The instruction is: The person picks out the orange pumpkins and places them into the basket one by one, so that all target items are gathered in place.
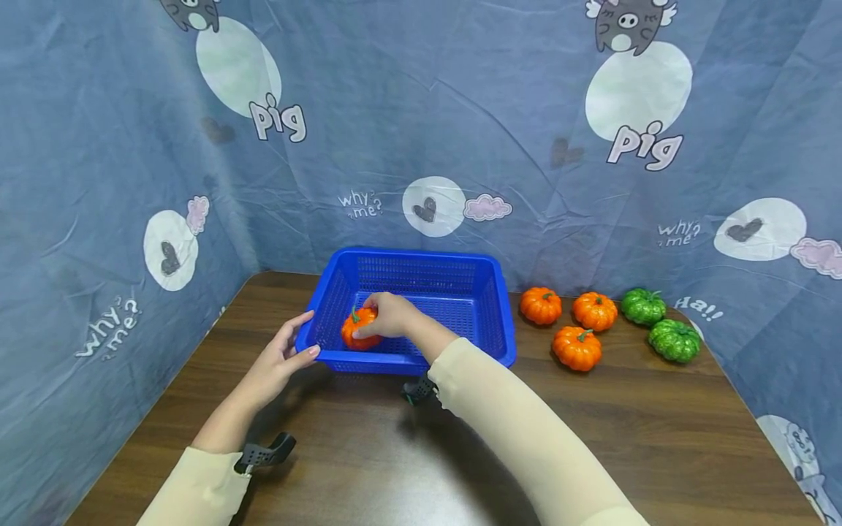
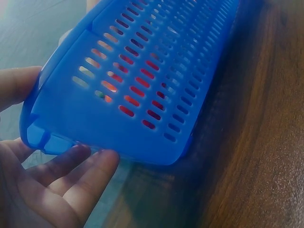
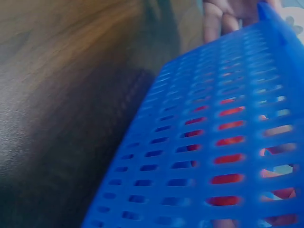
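A blue plastic basket point(image 1: 421, 362) with slotted walls stands on the wooden table near the cloth. My left hand point(image 1: 276, 361) grips its left rim at the near corner, thumb on the near side; in the left wrist view the fingers point(image 2: 90, 185) lie against the basket's wall point(image 2: 95, 128). Inside, at the left end, sits an orange pumpkin point(image 1: 360, 337) with a green stem. My right hand point(image 1: 389, 315) reaches over the near rim and holds this pumpkin from above and the right. Through the slots of the wall point(image 3: 190, 156), the right wrist view shows orange patches of it.
Right of the basket lie three orange pumpkins point(image 1: 541, 305) and two green pumpkins point(image 1: 674, 341) on the table point(image 1: 658, 424). A blue patterned cloth point(image 1: 368, 146) hangs behind and at both sides. Dark wrist cameras point(image 1: 266, 453) are strapped under both wrists.
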{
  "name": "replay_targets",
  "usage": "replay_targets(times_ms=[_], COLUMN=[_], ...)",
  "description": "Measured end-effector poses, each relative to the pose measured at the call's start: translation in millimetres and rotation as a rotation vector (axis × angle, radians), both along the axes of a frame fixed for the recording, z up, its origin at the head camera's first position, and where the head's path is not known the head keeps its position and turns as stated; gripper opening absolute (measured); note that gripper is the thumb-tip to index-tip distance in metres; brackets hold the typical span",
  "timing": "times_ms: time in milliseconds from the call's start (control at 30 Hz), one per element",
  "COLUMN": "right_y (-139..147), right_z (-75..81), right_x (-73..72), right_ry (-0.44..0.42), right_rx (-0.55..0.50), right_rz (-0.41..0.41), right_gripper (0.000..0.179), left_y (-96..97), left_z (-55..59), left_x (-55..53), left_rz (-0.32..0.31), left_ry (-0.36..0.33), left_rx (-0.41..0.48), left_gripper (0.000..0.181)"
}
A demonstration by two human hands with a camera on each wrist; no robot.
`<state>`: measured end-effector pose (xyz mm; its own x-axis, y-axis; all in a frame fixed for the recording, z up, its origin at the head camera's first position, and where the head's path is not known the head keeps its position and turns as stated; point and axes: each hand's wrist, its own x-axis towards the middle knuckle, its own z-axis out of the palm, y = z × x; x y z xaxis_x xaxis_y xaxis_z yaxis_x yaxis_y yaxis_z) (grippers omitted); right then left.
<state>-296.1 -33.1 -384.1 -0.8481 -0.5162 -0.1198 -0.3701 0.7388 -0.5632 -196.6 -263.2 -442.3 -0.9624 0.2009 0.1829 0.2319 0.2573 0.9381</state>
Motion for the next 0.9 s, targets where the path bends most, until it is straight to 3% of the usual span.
replay_targets(times_ms=[200, 533, 900], right_y=[-0.8, 1.2, 5.2], right_z=[-10.6, -17.7, -18.3], right_x=[-2.6, -7.2, -7.8], right_ry=[0.031, -0.006, -0.079], right_rx=[0.020, -0.039, -0.097], right_rz=[-0.007, 0.007, -0.058], right_gripper=[0.064, 0.062, 0.058], left_y=[-0.1, 0.0, -1.1], left_z=[-0.7, -1.0, -0.6], left_x=[0.0, -0.6, 0.4], left_rz=[-0.001, -0.008, -0.008], left_ry=[0.010, 0.003, -0.006], left_rx=[0.003, 0.019, 0.005], left_gripper=[0.065, 0.065, 0.065])
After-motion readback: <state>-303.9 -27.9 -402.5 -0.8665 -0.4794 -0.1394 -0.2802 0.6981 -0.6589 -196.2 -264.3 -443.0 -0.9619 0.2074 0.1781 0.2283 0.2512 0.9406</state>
